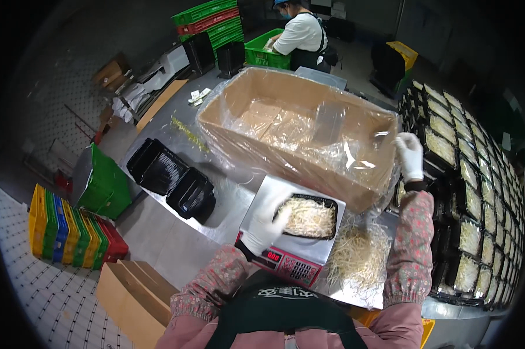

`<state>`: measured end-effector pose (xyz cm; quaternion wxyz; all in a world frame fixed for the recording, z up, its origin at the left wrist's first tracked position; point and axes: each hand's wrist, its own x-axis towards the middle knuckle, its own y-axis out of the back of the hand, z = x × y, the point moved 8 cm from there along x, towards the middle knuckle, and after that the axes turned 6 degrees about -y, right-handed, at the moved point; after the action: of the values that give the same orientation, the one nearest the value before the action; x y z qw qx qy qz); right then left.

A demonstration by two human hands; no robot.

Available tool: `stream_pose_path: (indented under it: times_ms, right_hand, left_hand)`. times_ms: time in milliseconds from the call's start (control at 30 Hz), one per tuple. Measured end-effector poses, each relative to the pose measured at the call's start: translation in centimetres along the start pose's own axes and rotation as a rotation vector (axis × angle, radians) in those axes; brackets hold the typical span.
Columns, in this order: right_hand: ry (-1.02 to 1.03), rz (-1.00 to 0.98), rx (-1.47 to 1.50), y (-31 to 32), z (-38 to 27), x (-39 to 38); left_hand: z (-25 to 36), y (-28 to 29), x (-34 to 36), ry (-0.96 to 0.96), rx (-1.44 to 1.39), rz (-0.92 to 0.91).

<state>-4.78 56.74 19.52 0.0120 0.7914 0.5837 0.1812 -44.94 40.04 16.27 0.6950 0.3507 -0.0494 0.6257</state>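
Observation:
A black tray of bean sprouts (pixel 310 217) is on the silver plate of a red-based digital scale (pixel 262 200). My left hand (pixel 265 225), in a white glove, grips the tray's left edge, its fingertips partly blurred. Farther right, my gloved right hand (pixel 410 156) is between the right end of a large cardboard box (pixel 294 142), lined with clear plastic, and the stacked filled trays (pixel 466 192). Its fingers are curled; whatever they might hold is hidden. Loose bean sprouts (pixel 360 251) lie on the metal table to the right of the scale.
Empty black trays (pixel 191 193) are stacked on the table's left. Green crates (pixel 102 181), colourful crates (pixel 76 230) and a cardboard carton (pixel 135 299) stand beside the table. Beyond the box, a person (pixel 302 35) works at a green crate (pixel 262 52).

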Motion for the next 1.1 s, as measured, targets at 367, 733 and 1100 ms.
stream_pose_path:
  times_ms: [367,733,1100]
  right_hand:
    - [-0.326,-0.457,0.366,-10.7,-2.2,-24.1]
    - [-0.113,-0.209,-0.797,-15.0,5.6,-18.8]
    - [-0.474,-0.166,0.219,-15.8,13.1,-18.9]
  left_hand:
    - [-1.5,0.2,-3.8,0.482,-0.619,0.009]
    - [-15.5,-2.4,-2.0,0.537,-0.07,0.044]
    - [-16.7,-4.5,-2.7,0.699,-0.553,0.151]
